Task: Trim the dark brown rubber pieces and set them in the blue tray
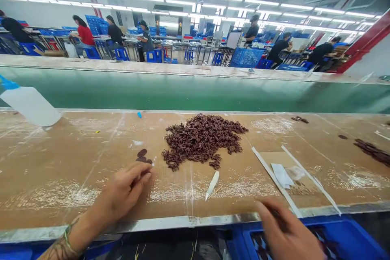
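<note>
A heap of small dark brown coiled parts (pixel 202 139) lies in the middle of the worn brown workbench (pixel 61 170). My left hand (pixel 123 191) rests on the bench left of the heap, fingers stretched towards a few flat dark brown discs (pixel 142 156). Its fingers are together and hold nothing I can see. My right hand (pixel 286 231) is at the bench's front edge over a blue crate (pixel 350 239), blurred by motion, with the fingers curled. A white pointed strip (pixel 212 184) lies between the hands.
A white squeeze bottle with a blue cap (pixel 29 103) lies at the far left. Taped paper strips (pixel 283 175) and more dark discs (pixel 371 150) sit on the right. A green conveyor belt (pixel 195 91) runs behind the bench. Other people work at tables beyond it.
</note>
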